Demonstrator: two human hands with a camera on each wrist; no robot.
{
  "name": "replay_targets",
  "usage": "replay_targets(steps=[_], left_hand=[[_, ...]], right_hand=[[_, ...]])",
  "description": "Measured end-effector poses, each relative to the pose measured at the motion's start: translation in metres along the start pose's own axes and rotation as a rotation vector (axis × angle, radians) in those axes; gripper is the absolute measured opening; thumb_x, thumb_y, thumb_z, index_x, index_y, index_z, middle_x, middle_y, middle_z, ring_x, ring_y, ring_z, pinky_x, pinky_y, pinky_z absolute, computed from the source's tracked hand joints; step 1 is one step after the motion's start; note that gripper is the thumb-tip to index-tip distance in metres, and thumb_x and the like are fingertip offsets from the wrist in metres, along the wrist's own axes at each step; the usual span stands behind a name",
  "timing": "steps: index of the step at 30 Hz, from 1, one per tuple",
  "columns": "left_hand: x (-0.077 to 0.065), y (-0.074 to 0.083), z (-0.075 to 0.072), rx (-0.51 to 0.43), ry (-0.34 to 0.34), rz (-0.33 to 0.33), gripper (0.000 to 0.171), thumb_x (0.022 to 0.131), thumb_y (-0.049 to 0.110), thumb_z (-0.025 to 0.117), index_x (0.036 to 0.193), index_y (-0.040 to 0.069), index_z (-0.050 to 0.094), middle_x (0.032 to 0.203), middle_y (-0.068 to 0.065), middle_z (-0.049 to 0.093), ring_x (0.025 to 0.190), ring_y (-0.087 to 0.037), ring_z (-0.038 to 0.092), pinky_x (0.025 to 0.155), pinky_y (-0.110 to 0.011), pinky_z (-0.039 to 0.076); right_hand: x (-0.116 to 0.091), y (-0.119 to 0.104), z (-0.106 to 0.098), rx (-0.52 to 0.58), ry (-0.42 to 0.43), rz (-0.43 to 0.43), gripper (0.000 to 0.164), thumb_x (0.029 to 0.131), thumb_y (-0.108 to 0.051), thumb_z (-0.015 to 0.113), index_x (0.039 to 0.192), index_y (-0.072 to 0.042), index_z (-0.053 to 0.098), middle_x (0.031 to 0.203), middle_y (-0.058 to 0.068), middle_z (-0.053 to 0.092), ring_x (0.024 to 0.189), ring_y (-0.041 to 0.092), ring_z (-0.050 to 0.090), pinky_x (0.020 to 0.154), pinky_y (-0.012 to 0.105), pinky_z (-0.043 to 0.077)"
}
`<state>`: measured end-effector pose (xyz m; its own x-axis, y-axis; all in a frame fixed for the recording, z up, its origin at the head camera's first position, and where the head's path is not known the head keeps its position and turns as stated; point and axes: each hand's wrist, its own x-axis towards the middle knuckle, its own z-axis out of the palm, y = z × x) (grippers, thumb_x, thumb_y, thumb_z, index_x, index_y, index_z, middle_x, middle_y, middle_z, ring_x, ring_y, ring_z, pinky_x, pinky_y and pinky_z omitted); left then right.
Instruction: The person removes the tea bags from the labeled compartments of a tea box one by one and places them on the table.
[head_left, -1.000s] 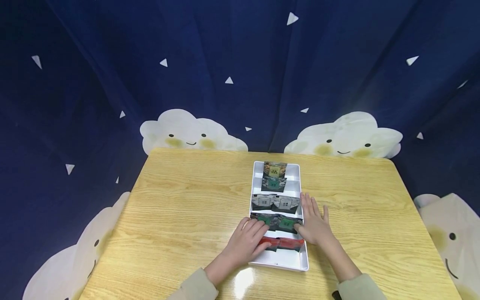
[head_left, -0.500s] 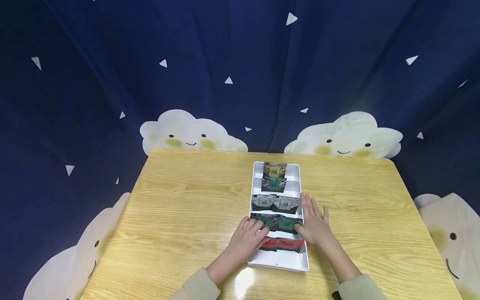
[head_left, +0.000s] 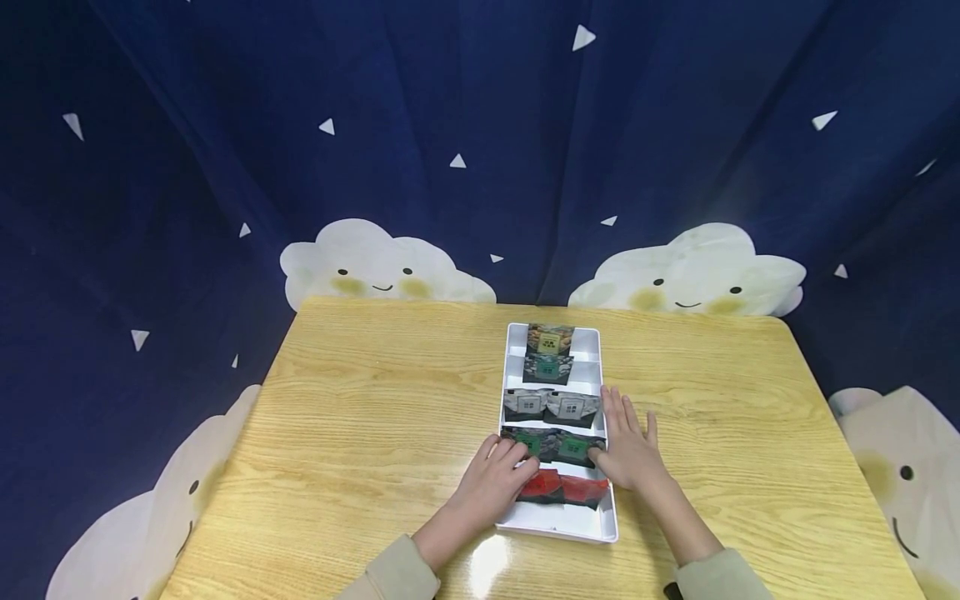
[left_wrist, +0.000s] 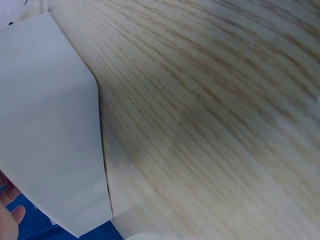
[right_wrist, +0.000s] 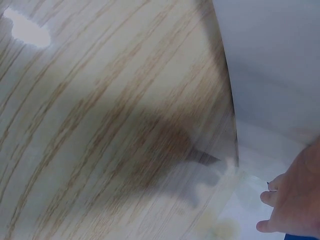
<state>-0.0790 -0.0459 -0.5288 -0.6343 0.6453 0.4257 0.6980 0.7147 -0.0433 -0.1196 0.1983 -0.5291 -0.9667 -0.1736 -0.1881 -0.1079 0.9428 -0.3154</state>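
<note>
A white divided tray [head_left: 551, 521] holds small printed packets in rows. Over its left rim, my left hand [head_left: 486, 485] reaches in with fingertips on the left green-labelled packet [head_left: 534, 439] and thumb side beside the left red packet [head_left: 546, 486]. Along the outer right wall lie the straight fingers of my right hand [head_left: 632, 454]; its thumb touches the right green-labelled packet [head_left: 575, 447]. Another red packet [head_left: 583, 490] leans beside the first. The left wrist view has the tray wall [left_wrist: 50, 125] and part of the hand [left_wrist: 7, 222]; fingers [right_wrist: 287, 200] show past the wall in the right wrist view.
Two grey-white packets [head_left: 572, 407] sit in the middle row, a teal-labelled packet [head_left: 547, 367] behind them, and a yellow-labelled one [head_left: 550, 341] at the far end. The wooden table [head_left: 375, 400] runs up to a dark blue curtain [head_left: 420, 100] with printed clouds.
My left thumb has drawn back from over the red packets. Both red packets now show more of their red faces. My right hand and the tray have stayed in place.
</note>
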Motion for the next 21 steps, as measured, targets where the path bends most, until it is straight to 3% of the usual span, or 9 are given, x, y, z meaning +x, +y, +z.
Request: replay_targets(steps=[12, 21], left_hand=[[0.002, 0.001, -0.005, -0.027, 0.001, -0.022, 0.014, 0.082, 0.017, 0.049, 0.092, 0.022, 0.057, 0.090, 0.007, 0.049, 0.084, -0.013, 0.047, 0.088, -0.031, 0.037], [0.015, -0.002, -0.022, -0.079, 0.037, -0.064, 0.011, 0.083, 0.015, 0.046, 0.087, 0.019, 0.056, 0.085, 0.004, 0.046, 0.082, -0.015, 0.045, 0.086, -0.033, 0.038]], right_hand=[[-0.001, 0.000, -0.001, 0.005, -0.008, -0.002, 0.100, 0.077, -0.033, 0.057, 0.146, -0.010, -0.012, 0.151, 0.021, 0.002, 0.136, 0.041, 0.005, 0.103, 0.062, -0.006], [-0.001, -0.001, -0.001, -0.006, -0.009, -0.004, 0.100, 0.078, -0.033, 0.057, 0.146, -0.009, -0.012, 0.151, 0.021, 0.001, 0.136, 0.041, 0.006, 0.103, 0.062, -0.005]])
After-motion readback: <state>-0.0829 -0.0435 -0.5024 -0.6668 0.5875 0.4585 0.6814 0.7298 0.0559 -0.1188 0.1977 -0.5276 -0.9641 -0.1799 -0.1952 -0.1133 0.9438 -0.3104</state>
